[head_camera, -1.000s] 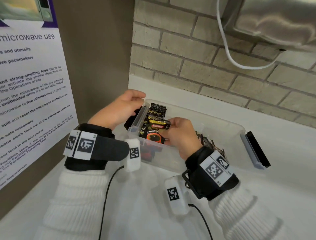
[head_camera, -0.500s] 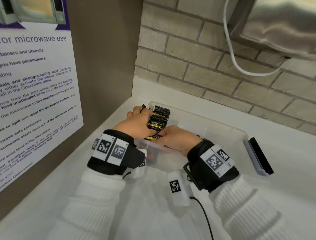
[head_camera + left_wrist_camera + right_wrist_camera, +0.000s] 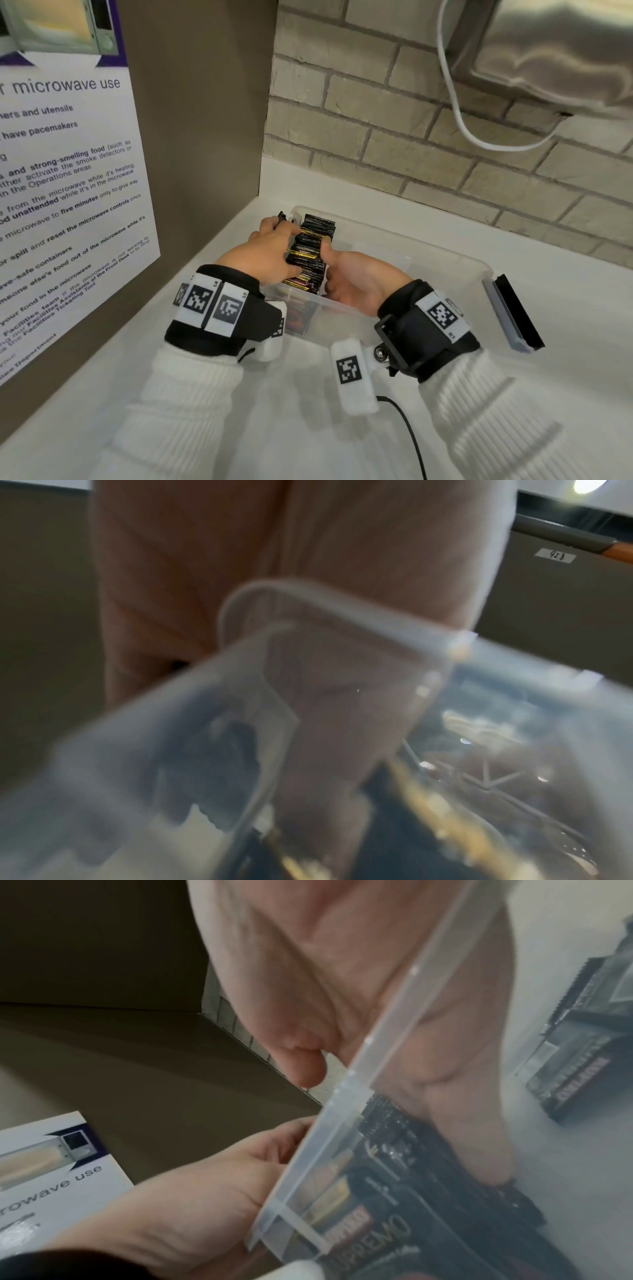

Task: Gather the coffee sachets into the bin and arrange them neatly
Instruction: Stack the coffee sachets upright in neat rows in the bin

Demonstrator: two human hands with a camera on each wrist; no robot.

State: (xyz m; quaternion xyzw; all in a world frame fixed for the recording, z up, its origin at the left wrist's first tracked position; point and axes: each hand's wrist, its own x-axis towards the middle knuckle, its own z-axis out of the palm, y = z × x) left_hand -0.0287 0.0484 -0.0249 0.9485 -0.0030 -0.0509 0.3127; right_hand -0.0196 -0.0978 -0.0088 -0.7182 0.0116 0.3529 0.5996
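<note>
A clear plastic bin (image 3: 411,240) stands on the white counter in the corner. A row of black-and-gold coffee sachets (image 3: 311,246) stands on edge at its left end. My left hand (image 3: 270,250) reaches over the bin's left rim, its fingers pressed on the left side of the row. My right hand (image 3: 359,274) is inside the bin with the thumb up, pressing the right side. In the right wrist view the fingers (image 3: 462,1096) lie flat against the sachets (image 3: 377,1204) behind the rim (image 3: 359,1096). Another sachet (image 3: 575,1069) lies flat farther right in the bin. The left wrist view is blurred.
A grey-and-black latch (image 3: 513,315) hangs open at the bin's right end. A microwave-use poster (image 3: 68,205) covers the left wall panel. Behind is a brick wall (image 3: 376,154), with a white cable (image 3: 455,102) and a steel appliance (image 3: 565,51) above. Bare counter (image 3: 308,428) lies in front.
A second ago my right hand held a sachet at the near end of the row and my left hand sat at the bin's left end. Both hands now press the row's sides.
</note>
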